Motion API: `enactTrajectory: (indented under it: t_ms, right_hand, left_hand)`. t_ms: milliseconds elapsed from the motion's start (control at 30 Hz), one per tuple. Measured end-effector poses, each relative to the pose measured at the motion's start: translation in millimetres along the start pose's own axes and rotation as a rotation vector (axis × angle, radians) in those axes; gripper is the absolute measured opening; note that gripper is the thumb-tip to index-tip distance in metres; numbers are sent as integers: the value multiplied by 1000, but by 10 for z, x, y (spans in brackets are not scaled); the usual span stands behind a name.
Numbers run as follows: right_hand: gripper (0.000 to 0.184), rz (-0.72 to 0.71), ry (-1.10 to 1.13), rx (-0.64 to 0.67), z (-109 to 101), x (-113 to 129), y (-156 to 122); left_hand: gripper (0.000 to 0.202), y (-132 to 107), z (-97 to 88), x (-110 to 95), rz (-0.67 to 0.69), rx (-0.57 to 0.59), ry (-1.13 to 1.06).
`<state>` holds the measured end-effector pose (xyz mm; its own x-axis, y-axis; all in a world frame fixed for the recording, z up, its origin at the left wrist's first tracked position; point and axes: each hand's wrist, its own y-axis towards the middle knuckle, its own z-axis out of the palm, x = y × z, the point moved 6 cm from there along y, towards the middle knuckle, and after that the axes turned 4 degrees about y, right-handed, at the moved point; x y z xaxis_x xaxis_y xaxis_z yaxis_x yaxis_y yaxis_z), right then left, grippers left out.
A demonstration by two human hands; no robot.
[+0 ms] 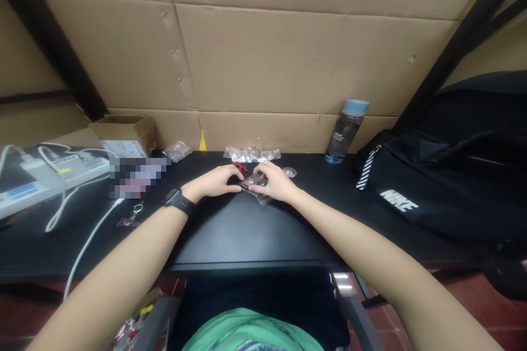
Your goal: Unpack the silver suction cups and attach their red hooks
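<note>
A small clear plastic bag (263, 198) lies on the black table in front of me, with a round transparent piece (249, 181) showing red at its middle. My right hand (276, 181) grips the bag from the right with curled fingers. From the left, my left hand (219, 181) reaches to the edge of the round piece, thumb and fingers apart. Whether its fingertips touch the piece I cannot tell. Just beyond my hands is a red cord (239, 166). Another round clear piece (290, 172) rests to the right of my right hand.
Clear packets (252, 153) lie along the cardboard wall, with another plastic packet (177, 151) farther left. A cardboard box (142, 132), a power strip (57, 178) and a white cable (95, 236) occupy the left. At right are a water bottle (345, 134) and a black bag (436, 192).
</note>
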<state>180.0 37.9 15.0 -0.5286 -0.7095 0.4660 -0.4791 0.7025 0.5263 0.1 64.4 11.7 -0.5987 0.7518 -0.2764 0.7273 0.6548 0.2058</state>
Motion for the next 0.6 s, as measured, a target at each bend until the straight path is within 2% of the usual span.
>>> enactTrajectory:
  t_ms: [133,367,600]
  right_hand:
    - [26,-34,35,1,2,5,0]
    - [34,-2,2,0,12,-17,0]
    - [35,38,129,-4,-6,-98,7]
  left_hand:
    - [35,-3,-6,-8,-4,-2,5]
    - [34,-1,-10,-25,-12,8,12]
    - [35,-4,-12,-33,-20,15,8]
